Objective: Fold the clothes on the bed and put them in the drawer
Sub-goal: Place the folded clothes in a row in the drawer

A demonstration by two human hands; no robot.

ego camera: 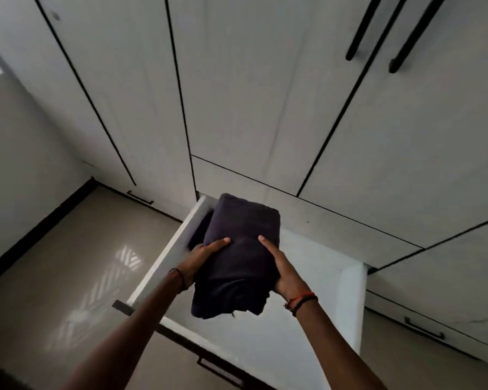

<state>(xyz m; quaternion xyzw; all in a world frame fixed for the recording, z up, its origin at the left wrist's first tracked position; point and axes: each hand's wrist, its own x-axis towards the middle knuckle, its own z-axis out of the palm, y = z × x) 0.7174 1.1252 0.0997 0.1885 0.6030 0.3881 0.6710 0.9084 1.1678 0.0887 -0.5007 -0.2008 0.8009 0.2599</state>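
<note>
Evidently the folding of this piece was done, for a folded dark garment [240,249] hung as a thick, tidy bundle above the open drawer [350,302], held between both hands and not yet set down. The left hand [206,256] gripped the bundle's left side with its thumb laid flat across the top. The right hand [283,270] gripped the right side in the same way. The fingers of both went under the cloth and could not be seen. The drawer was pulled well out from the base of the white wardrobe [265,94], and most of its pale inside showed bare to the right of the bundle. At the back left corner, just under the garment's far edge, lay a dark shape [202,230] that may have been another folded piece, though the shadow there made it hard to tell. The bed was out of view, so nothing showed how many clothes remained to be folded. As a judgement, this garment was in the last step of its round. It had only to be lowered into the drawer and let go. Any further pieces from the bed and the closing of the drawer would be left.
</note>
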